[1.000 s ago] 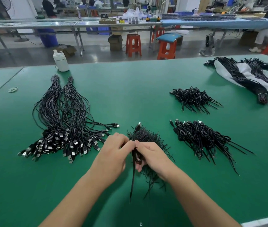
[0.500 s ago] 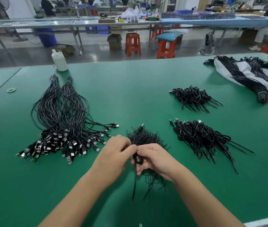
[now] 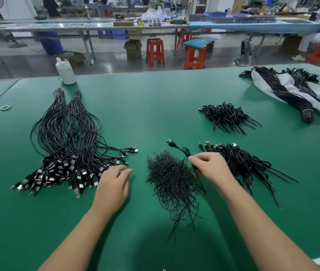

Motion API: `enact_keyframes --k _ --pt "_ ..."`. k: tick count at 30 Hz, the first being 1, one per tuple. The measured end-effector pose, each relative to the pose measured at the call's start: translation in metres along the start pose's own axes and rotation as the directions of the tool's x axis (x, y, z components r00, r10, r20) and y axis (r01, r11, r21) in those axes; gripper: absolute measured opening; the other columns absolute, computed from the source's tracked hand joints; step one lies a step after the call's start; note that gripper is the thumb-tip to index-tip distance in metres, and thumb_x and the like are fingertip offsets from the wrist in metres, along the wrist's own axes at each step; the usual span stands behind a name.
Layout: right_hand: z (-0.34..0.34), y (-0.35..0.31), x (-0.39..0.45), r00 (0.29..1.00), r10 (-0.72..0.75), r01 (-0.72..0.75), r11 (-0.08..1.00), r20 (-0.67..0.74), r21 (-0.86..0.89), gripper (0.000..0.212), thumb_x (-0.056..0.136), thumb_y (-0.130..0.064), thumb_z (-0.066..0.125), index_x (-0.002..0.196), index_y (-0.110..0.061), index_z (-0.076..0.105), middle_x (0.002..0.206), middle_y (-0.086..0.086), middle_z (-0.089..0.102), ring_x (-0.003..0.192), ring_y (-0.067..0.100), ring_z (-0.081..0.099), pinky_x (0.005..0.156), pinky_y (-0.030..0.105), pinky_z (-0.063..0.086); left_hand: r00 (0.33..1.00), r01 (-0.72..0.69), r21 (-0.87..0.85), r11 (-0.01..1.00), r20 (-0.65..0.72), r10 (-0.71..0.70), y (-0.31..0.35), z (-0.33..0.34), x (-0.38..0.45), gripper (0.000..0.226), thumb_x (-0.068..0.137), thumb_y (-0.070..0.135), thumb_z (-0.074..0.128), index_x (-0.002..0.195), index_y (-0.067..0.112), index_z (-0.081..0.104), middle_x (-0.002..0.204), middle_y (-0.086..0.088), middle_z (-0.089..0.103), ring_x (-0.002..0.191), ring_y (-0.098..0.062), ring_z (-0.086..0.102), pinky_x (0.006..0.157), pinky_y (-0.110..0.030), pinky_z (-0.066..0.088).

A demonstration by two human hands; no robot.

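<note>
Your right hand (image 3: pixel 212 167) pinches coiled cable (image 3: pixel 182 150); coiled-cable pile (image 3: pixel 239 163) just right of fingers. Left hand (image 3: pixel 112 184) fingers loose, apart, free mat (image 3: pixel 135 222) beneath, plug bundle (image 3: pixel 67 149) just ahead. Hands joined before, now separated.

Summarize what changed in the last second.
The hands split apart. The left hand let go and moved left to the loose cables, fingers relaxed. The right hand kept the tied cable pinched and carried it right, toward the near pile of tied cables. The heap of ties, the far pile and the bottle stayed put.
</note>
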State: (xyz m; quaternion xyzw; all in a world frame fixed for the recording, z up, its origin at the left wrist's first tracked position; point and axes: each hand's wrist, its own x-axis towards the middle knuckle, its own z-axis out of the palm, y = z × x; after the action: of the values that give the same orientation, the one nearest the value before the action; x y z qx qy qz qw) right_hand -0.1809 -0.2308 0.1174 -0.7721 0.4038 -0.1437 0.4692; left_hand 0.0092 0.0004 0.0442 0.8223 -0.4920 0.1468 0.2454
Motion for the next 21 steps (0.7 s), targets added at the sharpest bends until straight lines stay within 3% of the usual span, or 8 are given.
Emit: enact_keyframes --k 4,7,9,11,14,16,18,21 --pt "-0.032 0.015 0.032 0.978 0.024 -0.061 0.982 -0.206 -0.176 0.015 0.089 -0.038 0.071 0.079 -0.027 0.070 0.074 -0.010 0.072 0.052 0.007 0.069 0.055 0.024 0.052 0.991 0.125 0.039 0.991 0.036 -0.126 -0.029 0.009 -0.026 0.031 0.071 -0.010 0.074 0.100 0.003 0.073 0.099 -0.009 0.066 0.090 -0.026 0.060 0.082 -0.040 0.051" --pt "-0.047 0.028 0.059 0.940 -0.028 -0.088 0.943 -0.340 -0.321 0.024 0.088 -0.038 0.072 0.075 -0.017 0.070 0.071 0.002 0.072 0.061 0.020 0.071 0.068 0.036 0.058 0.985 0.170 0.044 0.985 0.030 -0.171 -0.034 0.015 -0.032 0.030 0.070 -0.009 0.074 0.097 0.003 0.072 0.098 -0.009 0.066 0.090 -0.027 0.060 0.079 -0.039 0.051" --pt "-0.054 0.036 0.071 0.910 -0.096 -0.096 0.898 -0.403 -0.430 0.029 0.089 -0.037 0.071 0.079 -0.009 0.071 0.069 0.007 0.069 0.066 0.025 0.066 0.064 0.032 0.053 0.982 0.188 0.036 0.981 0.020 -0.189 -0.033 0.017 -0.031 0.028 0.070 -0.010 0.074 0.095 0.003 0.072 0.097 -0.008 0.066 0.089 -0.027 0.060 0.078 -0.039 0.052" --pt "-0.057 0.042 0.078 0.906 -0.142 -0.133 0.800 -0.400 -0.585 0.034 0.092 -0.042 0.067 0.087 -0.009 0.068 0.071 0.006 0.065 0.067 0.026 0.061 0.059 0.029 0.047 0.978 0.209 0.032 0.977 0.017 -0.210 -0.034 0.018 -0.030 0.026 0.071 -0.009 0.073 0.094 0.003 0.073 0.096 -0.008 0.067 0.089 -0.027 0.061 0.077 -0.039 0.054" --pt "-0.053 0.052 0.081 0.940 -0.160 -0.187 0.503 -0.303 -0.844 0.041 0.093 -0.057 0.058 0.089 -0.016 0.059 0.073 0.000 0.060 0.064 0.020 0.059 0.053 0.025 0.042 0.974 0.223 0.035 0.974 0.021 -0.224 -0.036 0.019 -0.031 0.024 0.073 -0.008 0.072 0.094 0.003 0.073 0.096 -0.008 0.067 0.090 -0.027 0.062 0.077 -0.039 0.055" --pt "-0.049 0.056 0.080 0.954 -0.184 -0.153 0.379 -0.236 -0.913 0.044 0.092 -0.061 0.057 0.091 -0.017 0.059 0.083 0.000 0.059 0.075 0.020 0.059 0.055 0.026 0.042 0.975 0.222 0.033 0.974 0.015 -0.223 -0.037 0.021 -0.031 0.023 0.073 -0.008 0.071 0.094 0.002 0.073 0.095 -0.008 0.067 0.089 -0.026 0.061 0.076 -0.039 0.055" --pt "-0.046 0.057 0.077 0.944 -0.229 -0.156 0.322 -0.237 -0.934 0.049 0.089 -0.062 0.058 0.102 -0.015 0.058 0.098 0.004 0.057 0.089 0.022 0.056 0.059 0.029 0.040 0.975 0.224 0.037 0.974 0.002 -0.224 -0.038 0.022 -0.032 0.022 0.073 -0.007 0.070 0.093 0.002 0.073 0.094 -0.008 0.067 0.088 -0.026 0.061 0.075 -0.038 0.054" --pt "-0.034 0.060 0.072 0.902 -0.381 -0.055 0.369 -0.205 -0.928 0.046 0.089 -0.050 0.064 0.113 -0.011 0.059 0.100 0.007 0.057 0.084 0.019 0.051 0.064 0.027 0.040 0.975 0.223 0.050 0.974 -0.007 -0.223 -0.038 0.024 -0.032 0.021 0.074 -0.006 0.070 0.094 0.002 0.073 0.094 -0.008 0.067 0.087 -0.025 0.061 0.075 -0.038 0.054"
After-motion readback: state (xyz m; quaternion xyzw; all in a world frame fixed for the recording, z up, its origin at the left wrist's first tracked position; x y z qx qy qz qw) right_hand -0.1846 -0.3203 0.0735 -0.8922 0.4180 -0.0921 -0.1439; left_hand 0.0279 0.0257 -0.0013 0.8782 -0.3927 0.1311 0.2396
